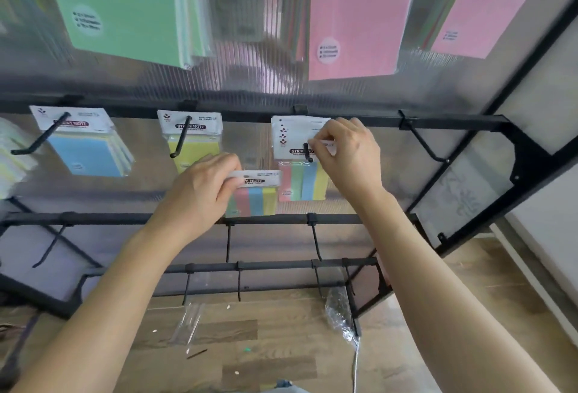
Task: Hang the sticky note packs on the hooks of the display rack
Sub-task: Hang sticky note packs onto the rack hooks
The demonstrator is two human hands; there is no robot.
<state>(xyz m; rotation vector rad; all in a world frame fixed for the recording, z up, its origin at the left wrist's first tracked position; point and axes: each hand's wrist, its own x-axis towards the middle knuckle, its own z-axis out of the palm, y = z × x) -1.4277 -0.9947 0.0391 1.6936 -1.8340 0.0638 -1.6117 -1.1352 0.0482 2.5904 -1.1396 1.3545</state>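
Crowding the third hook [308, 152] on the middle bar [453, 119]: right hand [344, 154] at the tip, pinching the hung striped packs [303, 186]. Filling the gap just left: left hand [200, 189] gripping a loose striped pack [255, 195]. Taking up the two hooks further left: blue pack [87, 154], yellow pack [200, 148]. Standing bare at far right: one empty hook [422, 142], open room around it as far as the side bracket [528, 154]. Sticking out bare along the lower bars [103, 219]: spare hooks [315, 242], open gaps between. Hanging down overhead: large green pack [125, 7], large pink pack [353, 23], capping room above the middle bar.
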